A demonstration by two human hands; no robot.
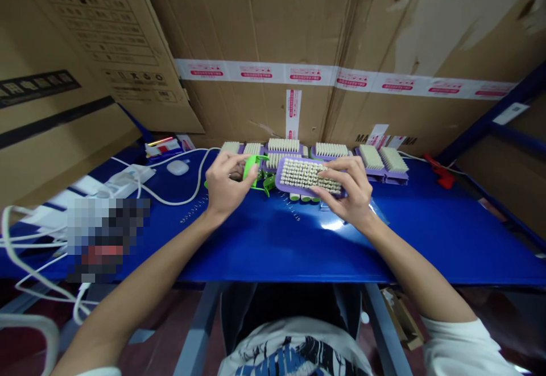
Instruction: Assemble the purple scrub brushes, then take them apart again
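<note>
purple brush (301, 174) mid-frame, gripped in our right hand (353, 191); our left hand (226, 187) pinches green plastic part (251, 170), left of centre; we see other brushes (393, 161) right of centre

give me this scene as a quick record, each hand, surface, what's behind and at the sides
left hand: holding bright green plastic piece
right hand: holding purple oblong brush, pale bristles facing camera
surface: blue tabletop
behind: purple brushes with pale bristles; brown cardboard
left side: white power strip
right side: red object, kind unclear
</note>
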